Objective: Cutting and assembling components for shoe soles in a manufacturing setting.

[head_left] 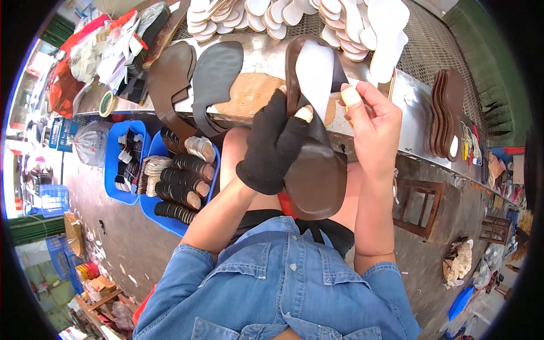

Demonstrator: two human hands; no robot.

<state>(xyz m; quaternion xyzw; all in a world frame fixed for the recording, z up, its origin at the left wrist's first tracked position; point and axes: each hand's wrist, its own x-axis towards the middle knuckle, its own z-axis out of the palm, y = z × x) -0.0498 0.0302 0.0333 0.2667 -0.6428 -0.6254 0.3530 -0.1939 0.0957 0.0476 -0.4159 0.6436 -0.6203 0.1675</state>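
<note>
My left hand (276, 136), in a black fingerless glove, grips the near-left side of a brown leather piece (292, 71). A white insole (316, 68) lies on that leather, its narrow end toward me. My left thumb, with a pale yellow finger cover, presses beside the insole. On the other side my right hand (371, 116) is bare except for yellow covers on its fingertips; thumb and finger pinch the leather's dark edge. A wide brown leather part (316, 181) rests across my lap. Left of my hands lie a grey leather piece (218, 76) and a brown one (169, 76).
Stacks of white insoles (345, 28) line the bench's far side. Brown soles (446, 113) are stacked on the right. A tan board (249, 93) lies beneath the work. Blue bins (161, 218) with bundled pieces stand left of my legs. A wooden stool (422, 207) stands lower right.
</note>
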